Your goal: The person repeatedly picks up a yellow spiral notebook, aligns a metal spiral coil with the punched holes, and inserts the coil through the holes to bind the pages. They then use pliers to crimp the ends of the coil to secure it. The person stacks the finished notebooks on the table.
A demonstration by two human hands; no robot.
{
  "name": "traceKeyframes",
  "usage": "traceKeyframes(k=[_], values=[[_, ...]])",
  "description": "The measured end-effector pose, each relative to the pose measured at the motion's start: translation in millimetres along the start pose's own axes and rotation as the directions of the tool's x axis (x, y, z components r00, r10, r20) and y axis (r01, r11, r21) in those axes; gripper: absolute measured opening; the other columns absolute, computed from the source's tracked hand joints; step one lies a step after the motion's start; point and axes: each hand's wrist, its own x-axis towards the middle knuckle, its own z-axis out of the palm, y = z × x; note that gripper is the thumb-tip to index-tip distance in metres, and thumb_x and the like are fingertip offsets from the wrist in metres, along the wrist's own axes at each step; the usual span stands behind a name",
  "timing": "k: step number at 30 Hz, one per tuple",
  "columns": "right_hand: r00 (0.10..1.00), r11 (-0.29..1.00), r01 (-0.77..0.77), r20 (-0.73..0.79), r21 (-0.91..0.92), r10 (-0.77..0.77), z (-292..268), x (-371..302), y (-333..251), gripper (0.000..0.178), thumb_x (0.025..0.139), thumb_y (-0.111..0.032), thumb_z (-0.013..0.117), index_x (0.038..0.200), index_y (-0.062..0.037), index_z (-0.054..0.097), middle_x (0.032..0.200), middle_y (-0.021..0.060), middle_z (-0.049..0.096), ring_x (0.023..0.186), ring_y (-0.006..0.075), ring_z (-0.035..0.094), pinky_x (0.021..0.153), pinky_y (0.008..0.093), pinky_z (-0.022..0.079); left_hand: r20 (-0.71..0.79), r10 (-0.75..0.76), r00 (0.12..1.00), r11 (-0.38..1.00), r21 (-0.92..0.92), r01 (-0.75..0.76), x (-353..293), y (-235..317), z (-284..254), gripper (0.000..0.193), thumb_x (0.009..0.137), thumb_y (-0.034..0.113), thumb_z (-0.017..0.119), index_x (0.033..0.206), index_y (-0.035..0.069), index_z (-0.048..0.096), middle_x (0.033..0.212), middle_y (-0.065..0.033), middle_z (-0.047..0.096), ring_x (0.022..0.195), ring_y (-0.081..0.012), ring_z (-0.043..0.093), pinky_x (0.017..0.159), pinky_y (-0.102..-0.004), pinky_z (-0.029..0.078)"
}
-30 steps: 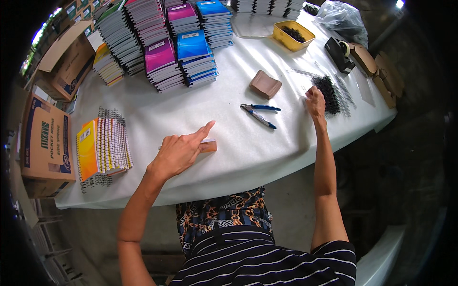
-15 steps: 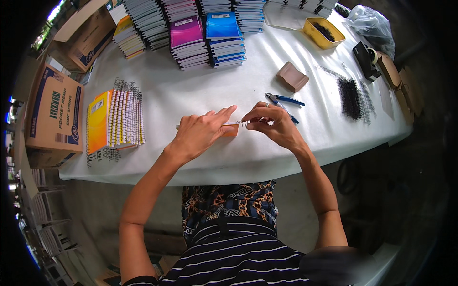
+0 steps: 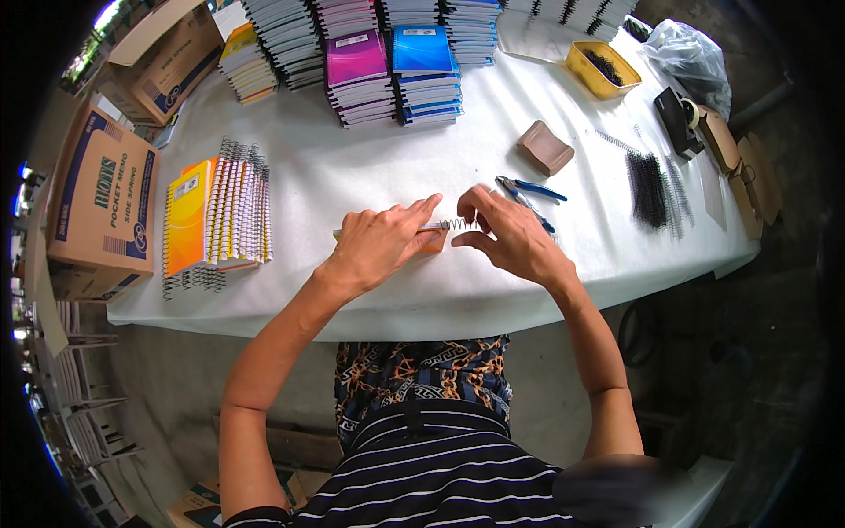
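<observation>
My left hand [image 3: 374, 248] grips a small notebook [image 3: 431, 240] with an orange cover near the front of the table, thumb on the near side and fingers laid across its top. Much of the notebook is hidden under that hand. A thin dark wire coil [image 3: 456, 223] sticks out to the right from the notebook's bound edge. Around the free end of the coil is my right hand [image 3: 518, 236], its thumb and forefinger apart; its other fingers are curled and partly hidden. Blue-handled pliers [image 3: 537, 189] and another blue-handled tool [image 3: 531, 211] lie just beyond the right hand.
Orange-yellow coil notebooks [image 3: 211, 216] stand at left beside cardboard boxes [image 3: 106, 207]. Notebook stacks [image 3: 356, 57] fill the back. A brown curved block [image 3: 546, 148], loose black coils [image 3: 649, 187], a yellow tub [image 3: 603, 70] and a tape dispenser [image 3: 678, 121] lie to the right.
My right thumb and forefinger have parted from their pinch on the coil, and more of the coil shows. My left hand stays on the notebook. The whole view has shifted slightly.
</observation>
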Motion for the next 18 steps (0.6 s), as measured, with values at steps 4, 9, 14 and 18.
traceKeyframes(k=[4,9,14,18], values=[[0.988,0.981,0.157,0.004,-0.112,-0.157,1,1,3,0.007,0.089,-0.006,0.058,0.094,-0.002,0.062,0.077,0.0115,0.066,0.074,0.0338,0.064,0.067,0.0441,0.05,0.002,0.001,1.0,1.0,-0.025,-0.001,0,2,-3,0.052,0.092,0.039,0.058,0.141,0.025,0.048,0.115,-0.0056,0.069,0.075,-0.0279,0.07,0.063,-0.0412,0.056],[0.973,0.99,0.046,0.219,0.132,-0.075,-34,13,33,0.024,0.085,-0.02,0.073,0.101,-0.0037,0.065,0.092,0.0106,0.069,0.078,0.0204,0.065,0.073,0.0345,0.053,0.212,0.096,0.972,0.988,-0.135,-0.068,-4,-5,-23,0.047,0.091,0.037,0.06,0.137,0.03,0.053,0.111,-0.0025,0.071,0.077,-0.0275,0.07,0.065,-0.0406,0.055],[0.883,0.674,-0.449,-0.174,-0.587,0.436,-80,27,155,0.069,0.067,-0.045,0.085,0.129,-0.0265,0.06,0.147,0.0158,0.039,0.13,0.0349,0.044,0.106,0.0477,0.041,0.169,0.18,0.969,0.98,-0.118,-0.162,-8,-2,-18,0.054,0.088,0.04,0.061,0.14,0.035,0.048,0.111,-0.0007,0.07,0.076,-0.0266,0.07,0.069,-0.0393,0.056],[0.894,0.898,-0.434,0.084,-0.071,0.439,-92,36,131,0.065,0.071,-0.053,0.08,0.125,-0.0196,0.066,0.128,0.0166,0.059,0.116,0.0319,0.058,0.099,0.0457,0.047,-0.16,0.196,0.967,0.978,0.095,-0.183,-16,-11,-15,0.064,0.082,0.039,0.067,0.142,0.03,0.046,0.121,-0.0002,0.067,0.101,-0.0287,0.066,0.079,-0.0399,0.056]])
